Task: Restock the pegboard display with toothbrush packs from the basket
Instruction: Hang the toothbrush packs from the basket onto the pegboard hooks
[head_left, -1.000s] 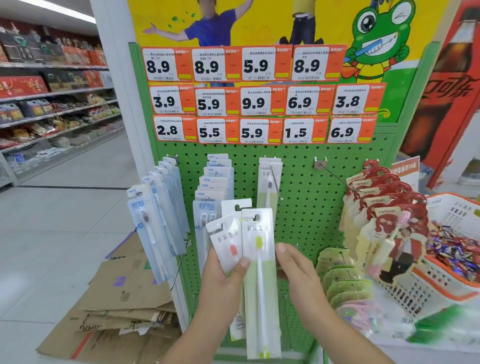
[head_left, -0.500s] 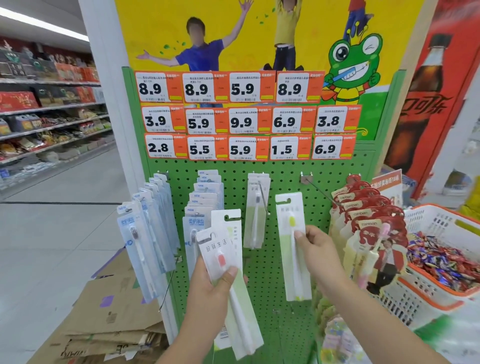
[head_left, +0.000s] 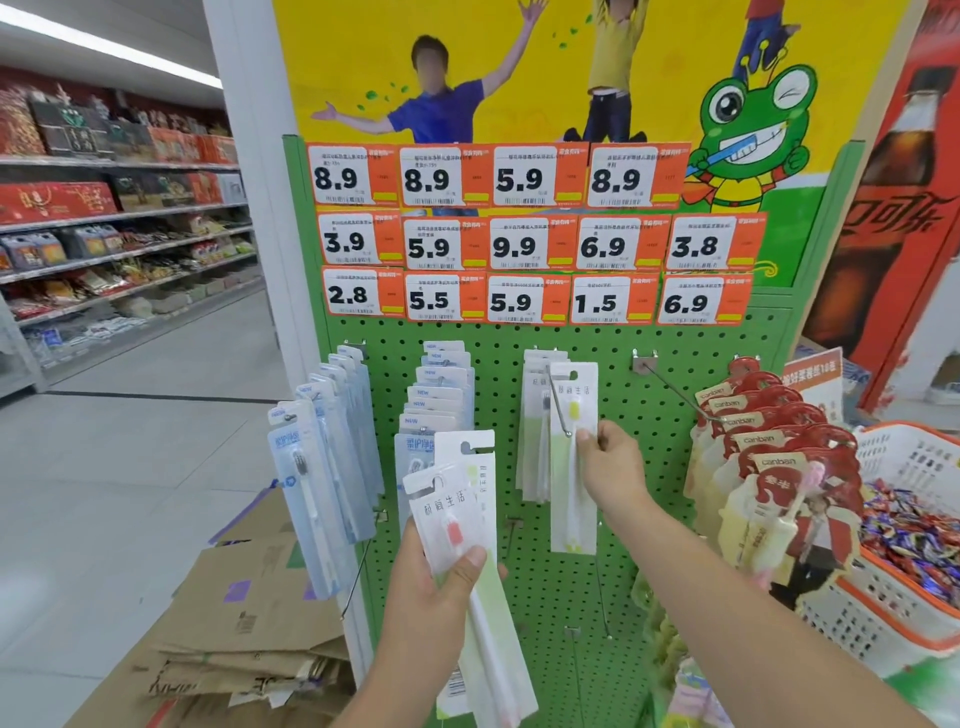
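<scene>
A green pegboard (head_left: 613, 519) carries rows of hanging toothbrush packs. My right hand (head_left: 613, 467) pinches a pale green toothbrush pack (head_left: 574, 499) by its middle and holds its top hole up at the tip of a metal hook (head_left: 558, 405), where matching packs (head_left: 535, 441) hang behind. My left hand (head_left: 436, 597) grips a small stack of toothbrush packs (head_left: 452, 519) lower down, the front one with a red brush.
Blue-grey packs (head_left: 322, 467) and white packs (head_left: 436, 395) hang to the left. An empty hook (head_left: 675, 389) and red-topped packs (head_left: 769, 441) are on the right. A white and orange basket (head_left: 914, 597) of sweets stands at right. Flattened cardboard (head_left: 234, 649) lies on the floor.
My right hand has lifted the green pack up and left from mid-board to the hook's tip. My left hand has kept its stack low and steady.
</scene>
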